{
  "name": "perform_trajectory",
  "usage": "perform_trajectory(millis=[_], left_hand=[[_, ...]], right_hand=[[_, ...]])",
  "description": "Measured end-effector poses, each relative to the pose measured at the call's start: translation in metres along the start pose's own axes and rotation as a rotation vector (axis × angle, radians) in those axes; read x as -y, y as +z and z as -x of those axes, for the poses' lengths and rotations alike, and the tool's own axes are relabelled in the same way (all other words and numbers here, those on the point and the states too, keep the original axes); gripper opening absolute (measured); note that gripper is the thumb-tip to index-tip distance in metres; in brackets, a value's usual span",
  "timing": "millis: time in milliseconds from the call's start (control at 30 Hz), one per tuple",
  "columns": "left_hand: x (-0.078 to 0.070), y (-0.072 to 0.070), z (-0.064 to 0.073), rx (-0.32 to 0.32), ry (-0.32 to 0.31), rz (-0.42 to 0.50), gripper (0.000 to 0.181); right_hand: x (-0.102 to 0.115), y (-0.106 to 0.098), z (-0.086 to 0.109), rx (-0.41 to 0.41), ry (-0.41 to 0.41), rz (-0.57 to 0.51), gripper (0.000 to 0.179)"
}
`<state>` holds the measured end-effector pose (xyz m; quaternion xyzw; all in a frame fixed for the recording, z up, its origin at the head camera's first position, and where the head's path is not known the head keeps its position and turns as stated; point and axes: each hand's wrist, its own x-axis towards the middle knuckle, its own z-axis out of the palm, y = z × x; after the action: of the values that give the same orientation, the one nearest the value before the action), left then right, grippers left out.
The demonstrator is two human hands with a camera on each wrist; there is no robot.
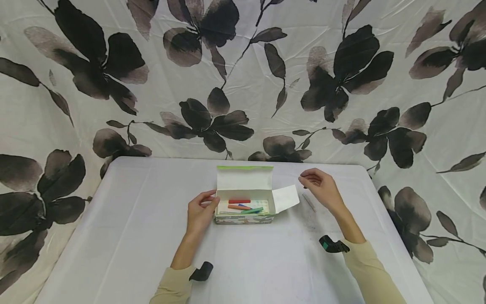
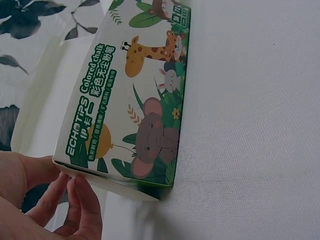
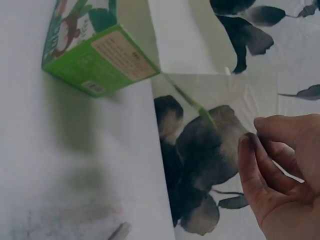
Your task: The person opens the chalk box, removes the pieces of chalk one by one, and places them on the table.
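Observation:
A box of colored chalk [image 1: 244, 219] stands in the middle of the table with its lid [image 1: 244, 177] raised. Its front, printed with animals, shows in the left wrist view. Several chalk sticks lie inside, among them a red one [image 1: 239, 201], an orange one [image 1: 238, 207] and a green one [image 1: 253, 210]. My left hand [image 1: 200, 211] pinches the box's left end, thumb at the corner. My right hand [image 1: 322, 187] is raised right of the box, fingers loosely bent, with darkened fingertips [image 3: 246, 145] and nothing visible between them. Below it lies a thin grey stick [image 1: 309, 202].
The box's right side flap [image 1: 286, 198] sticks out toward my right hand. A grey smudge [image 1: 309, 219] marks the white tablecloth [image 1: 125, 236] near the grey stick. A floral curtain [image 1: 281, 84] hangs behind the table. Dark wrist cameras [image 1: 202, 271] sit at both sleeves.

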<state>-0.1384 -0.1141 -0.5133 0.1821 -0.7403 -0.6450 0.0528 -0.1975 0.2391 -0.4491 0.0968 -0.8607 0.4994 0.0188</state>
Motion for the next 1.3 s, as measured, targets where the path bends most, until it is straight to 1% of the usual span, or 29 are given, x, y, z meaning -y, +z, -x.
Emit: perform_trajectory(millis=[67, 167, 267, 400, 633, 833, 967, 1167, 1300], left_hand=[[0.0, 0.0, 0.0, -0.002, 0.003, 0.001, 0.031], [0.001, -0.001, 0.0, -0.004, 0.003, 0.007, 0.031], [0.001, 0.0, -0.001, -0.007, 0.007, 0.013, 0.031], [-0.001, 0.0, -0.001, -0.009, 0.007, 0.014, 0.031], [-0.004, 0.0, -0.002, -0.007, 0.011, 0.018, 0.03], [-0.004, -0.001, -0.002, -0.017, 0.005, 0.005, 0.029], [-0.004, -0.001, -0.002, -0.013, 0.006, 0.019, 0.03], [-0.003, -0.001, 0.001, 0.014, 0.017, 0.023, 0.032], [-0.001, -0.001, 0.002, 0.007, 0.016, 0.02, 0.031]], right_hand=[[0.008, 0.004, -0.003, 0.031, -0.03, -0.022, 0.027], [0.02, 0.012, -0.006, 0.081, -0.068, -0.026, 0.027], [0.029, 0.022, -0.008, 0.134, -0.097, -0.017, 0.027], [0.036, 0.037, -0.009, 0.209, -0.128, -0.001, 0.022], [0.039, 0.066, -0.013, 0.342, -0.198, 0.026, 0.02], [0.041, 0.091, -0.017, 0.451, -0.231, 0.067, 0.02], [0.042, 0.103, -0.019, 0.502, -0.237, 0.089, 0.021], [0.039, 0.115, -0.016, 0.564, -0.276, 0.12, 0.021], [0.033, 0.124, -0.015, 0.604, -0.292, 0.152, 0.022]])
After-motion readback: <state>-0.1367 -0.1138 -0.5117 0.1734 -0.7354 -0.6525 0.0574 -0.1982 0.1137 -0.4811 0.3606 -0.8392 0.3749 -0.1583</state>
